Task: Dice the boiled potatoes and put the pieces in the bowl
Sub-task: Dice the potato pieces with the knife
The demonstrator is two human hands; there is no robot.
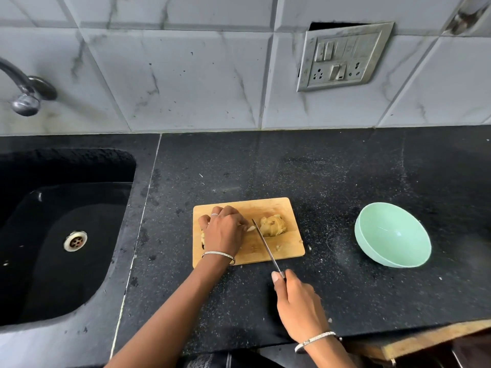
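Note:
A wooden cutting board (281, 244) lies on the black counter. On its right half sits a heap of cut potato pieces (272, 225). My left hand (223, 228) is curled over another potato on the board's left half, mostly hiding it; a bit of potato (202, 236) shows at its left edge. My right hand (297, 301) grips the handle of a knife (263, 243), whose blade runs across the board between my left hand and the heap. A mint green bowl (393, 235) with nothing in it stands to the right of the board.
A black sink (61, 235) with a metal drain is set into the counter at the left, with a tap (25, 91) above it. A switch and socket plate (342, 57) hangs on the tiled wall. The counter's front edge (398, 330) runs close to my right wrist.

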